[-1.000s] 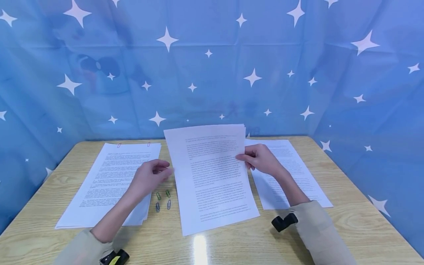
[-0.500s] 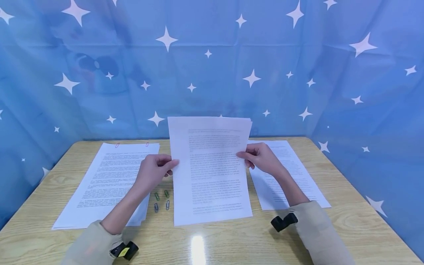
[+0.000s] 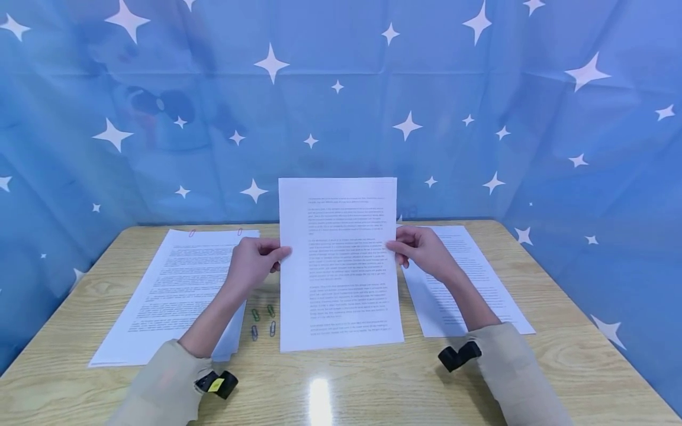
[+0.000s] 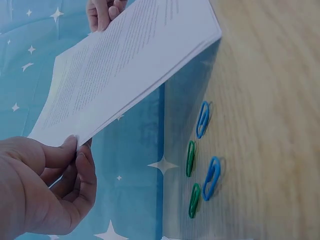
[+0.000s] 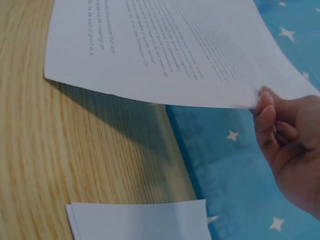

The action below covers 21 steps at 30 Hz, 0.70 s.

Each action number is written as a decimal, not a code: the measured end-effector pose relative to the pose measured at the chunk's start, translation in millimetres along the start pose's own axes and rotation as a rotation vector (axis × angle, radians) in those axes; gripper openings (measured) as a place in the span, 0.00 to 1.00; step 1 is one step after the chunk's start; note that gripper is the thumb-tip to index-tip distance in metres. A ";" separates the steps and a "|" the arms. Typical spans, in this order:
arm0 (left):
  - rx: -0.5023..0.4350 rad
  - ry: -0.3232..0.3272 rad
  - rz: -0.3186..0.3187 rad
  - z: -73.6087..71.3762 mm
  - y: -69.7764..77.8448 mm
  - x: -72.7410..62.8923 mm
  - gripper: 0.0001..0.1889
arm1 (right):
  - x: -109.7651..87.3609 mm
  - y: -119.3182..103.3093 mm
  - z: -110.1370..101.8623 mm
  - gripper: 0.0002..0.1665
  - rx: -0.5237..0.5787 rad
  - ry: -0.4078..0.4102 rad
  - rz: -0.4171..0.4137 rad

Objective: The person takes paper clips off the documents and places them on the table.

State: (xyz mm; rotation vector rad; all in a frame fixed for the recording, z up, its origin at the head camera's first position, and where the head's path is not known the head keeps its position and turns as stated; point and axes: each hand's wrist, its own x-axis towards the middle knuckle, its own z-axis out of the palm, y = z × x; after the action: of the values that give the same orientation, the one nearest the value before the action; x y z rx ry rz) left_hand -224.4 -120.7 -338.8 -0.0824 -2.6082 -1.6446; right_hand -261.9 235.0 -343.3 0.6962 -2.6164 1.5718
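Observation:
Several printed sheets of paper (image 3: 341, 266) are held upright in a stack above the middle of the table, text side facing me. My left hand (image 3: 256, 260) pinches their left edge between thumb and fingers. On the opposite edge, my right hand (image 3: 423, 251) pinches the sheets the same way. In the left wrist view the layered edges of the sheets (image 4: 130, 75) show, with the left thumb on the front face. Below the left hand, two green paper clips (image 3: 256, 315) and two blue paper clips (image 3: 254, 333) lie on the wood.
To the left lies a stack of printed paper (image 3: 181, 284) with two pink paper clips (image 3: 192, 233) on its top edge. Another printed stack (image 3: 469, 278) lies at the right, partly behind my right hand. A blue curtain with white stars (image 3: 341, 118) hangs behind the wooden table (image 3: 373, 384).
The left hand has moved right and up from beside the sheets and now pinches their left edge. The sheets have risen and straightened from a tilt. The right hand has kept its grip.

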 end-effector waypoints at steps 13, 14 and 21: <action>0.010 -0.037 -0.058 1.3 -8.3 18.0 0.11 | 5.5 10.9 6.7 0.12 0.017 0.015 0.124; 0.014 -0.041 -0.060 1.8 -8.6 19.0 0.10 | 5.6 11.2 7.0 0.12 0.019 0.015 0.131; 0.030 -0.073 -0.092 4.8 -11.2 26.7 0.09 | 8.9 13.8 10.5 0.13 0.014 0.011 0.188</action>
State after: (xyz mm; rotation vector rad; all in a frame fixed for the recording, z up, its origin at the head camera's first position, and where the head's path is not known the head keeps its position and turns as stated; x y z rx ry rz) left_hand -252.0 -120.8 -348.9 -0.0222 -2.7294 -1.6602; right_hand -272.8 228.4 -357.9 0.4511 -2.7361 1.6342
